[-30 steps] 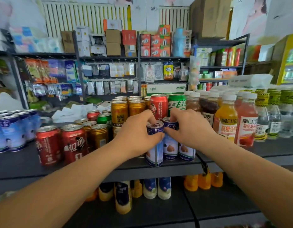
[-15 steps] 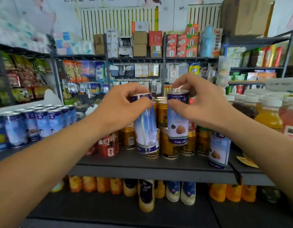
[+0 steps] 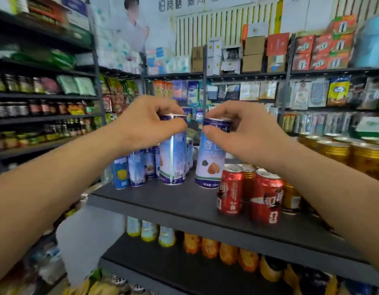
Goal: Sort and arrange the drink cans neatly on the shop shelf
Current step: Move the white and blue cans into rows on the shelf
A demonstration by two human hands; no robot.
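Observation:
My left hand grips the top of a tall blue-and-white can, label seam toward me. My right hand grips the rim of a second blue-and-white can with an almond picture. Both cans hang upright, side by side, with their bases at or just above the dark shelf; I cannot tell whether they touch it. A row of matching blue-and-white cans stands just left and behind. Red cans stand at the right, gold cans further right.
A lower shelf holds bottles with yellow and orange bases. Racks with jars and snack packs fill the left; hanging packets and stacked boxes line the back wall. A pale blurred shape lies at lower left.
Both hands carried the two blue-and-white cans leftward from the mixed cluster of gold and red cans and lowered them beside the row of matching cans. My view swung left.

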